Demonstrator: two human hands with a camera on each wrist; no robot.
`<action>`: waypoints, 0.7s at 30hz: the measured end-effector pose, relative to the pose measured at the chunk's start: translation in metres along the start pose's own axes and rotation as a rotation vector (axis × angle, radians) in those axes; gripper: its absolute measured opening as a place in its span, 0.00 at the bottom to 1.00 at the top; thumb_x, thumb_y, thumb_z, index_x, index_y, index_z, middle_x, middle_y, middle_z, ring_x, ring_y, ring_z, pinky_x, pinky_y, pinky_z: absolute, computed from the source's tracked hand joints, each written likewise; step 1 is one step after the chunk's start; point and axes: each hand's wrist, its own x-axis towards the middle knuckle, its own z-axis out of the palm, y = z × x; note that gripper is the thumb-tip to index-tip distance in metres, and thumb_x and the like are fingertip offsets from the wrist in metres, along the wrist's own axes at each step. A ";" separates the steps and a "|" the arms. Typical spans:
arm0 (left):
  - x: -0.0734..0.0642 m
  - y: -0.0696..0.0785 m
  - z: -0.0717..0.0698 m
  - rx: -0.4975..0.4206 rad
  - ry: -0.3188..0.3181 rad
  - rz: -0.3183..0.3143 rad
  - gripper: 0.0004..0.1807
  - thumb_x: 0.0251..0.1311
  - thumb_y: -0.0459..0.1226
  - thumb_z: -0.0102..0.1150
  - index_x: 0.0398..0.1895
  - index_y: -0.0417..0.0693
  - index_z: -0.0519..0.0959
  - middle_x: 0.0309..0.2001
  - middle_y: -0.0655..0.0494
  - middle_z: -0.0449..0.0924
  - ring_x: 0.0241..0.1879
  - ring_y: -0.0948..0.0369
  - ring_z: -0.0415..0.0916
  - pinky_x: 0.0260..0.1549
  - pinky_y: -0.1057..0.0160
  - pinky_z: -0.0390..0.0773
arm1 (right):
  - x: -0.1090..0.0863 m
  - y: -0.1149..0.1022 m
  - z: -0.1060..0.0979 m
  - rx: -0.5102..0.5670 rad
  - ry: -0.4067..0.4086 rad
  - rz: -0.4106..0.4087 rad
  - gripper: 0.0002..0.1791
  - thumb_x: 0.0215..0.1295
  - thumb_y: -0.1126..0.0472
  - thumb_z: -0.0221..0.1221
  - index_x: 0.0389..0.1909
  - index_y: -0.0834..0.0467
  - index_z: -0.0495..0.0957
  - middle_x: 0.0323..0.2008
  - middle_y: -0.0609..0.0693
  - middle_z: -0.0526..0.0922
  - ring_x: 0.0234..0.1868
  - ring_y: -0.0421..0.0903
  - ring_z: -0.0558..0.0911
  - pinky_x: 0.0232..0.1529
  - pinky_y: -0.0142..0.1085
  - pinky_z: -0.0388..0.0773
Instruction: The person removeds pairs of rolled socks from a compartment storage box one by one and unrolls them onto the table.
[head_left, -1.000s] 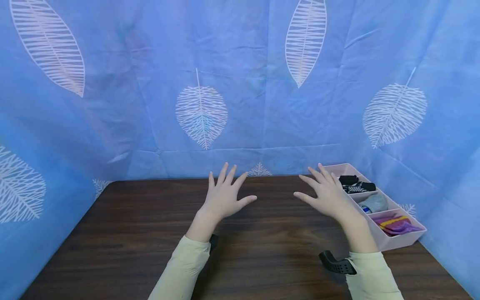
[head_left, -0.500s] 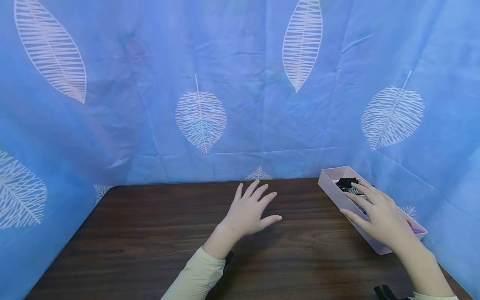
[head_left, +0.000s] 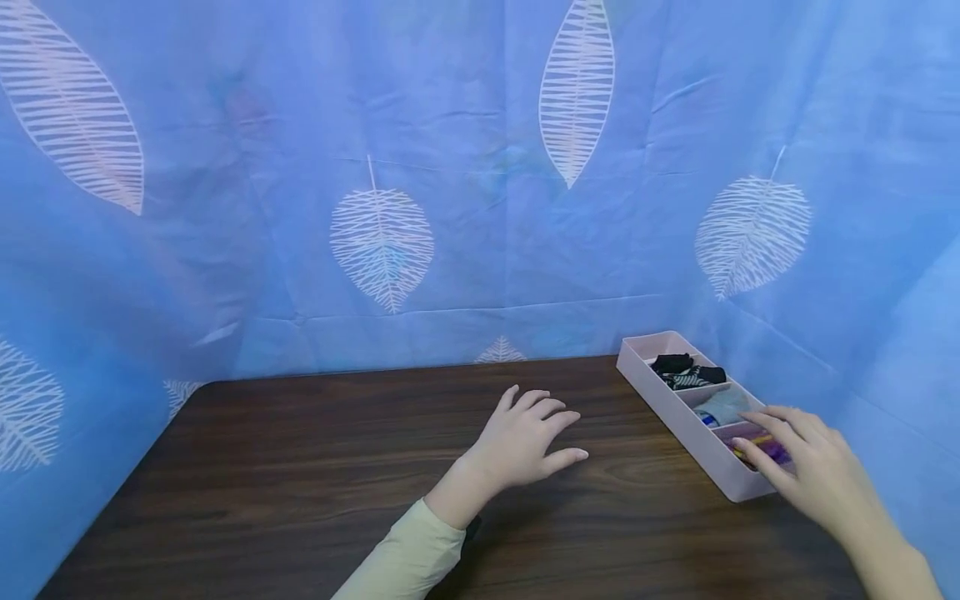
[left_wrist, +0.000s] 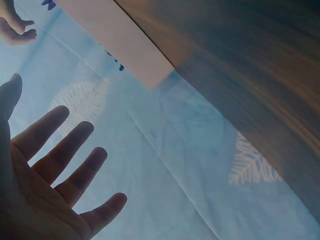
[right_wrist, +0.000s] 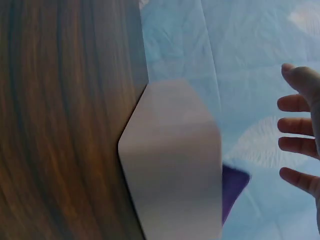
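From the head, we look forward and down across the table (head_left: 285, 475) to the blue curtain (head_left: 457, 100), our widest view, with the left hand (head_left: 521, 437), right hand (head_left: 821, 471) and divided box (head_left: 678, 421) inside it. At the left wrist, we sit close to that hand, tilted, so the table slants across the upper right. At the right wrist, we face the box up close, turned nearly sideways, the table at our left. All three views share box, curtain and right hand.
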 end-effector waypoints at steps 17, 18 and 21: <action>0.069 0.053 0.018 0.045 0.051 0.140 0.27 0.58 0.65 0.34 0.55 0.71 0.70 0.51 0.70 0.74 0.51 0.66 0.67 0.47 0.62 0.68 | -0.045 0.041 0.006 -0.038 0.098 0.054 0.11 0.38 0.58 0.68 0.19 0.57 0.75 0.21 0.47 0.73 0.31 0.29 0.61 0.31 0.31 0.60; 0.073 0.059 0.020 0.038 0.059 0.141 0.26 0.57 0.65 0.35 0.54 0.71 0.70 0.51 0.71 0.74 0.50 0.66 0.67 0.46 0.63 0.69 | -0.046 0.042 0.006 -0.029 0.094 0.065 0.11 0.37 0.60 0.68 0.19 0.57 0.75 0.22 0.47 0.73 0.31 0.30 0.62 0.32 0.28 0.59; 0.085 0.074 0.026 0.015 0.049 0.121 0.25 0.56 0.65 0.37 0.52 0.73 0.71 0.49 0.72 0.74 0.48 0.67 0.67 0.42 0.65 0.69 | -0.051 0.044 0.009 -0.007 0.064 0.095 0.09 0.37 0.64 0.67 0.21 0.57 0.76 0.24 0.48 0.75 0.34 0.34 0.65 0.37 0.26 0.59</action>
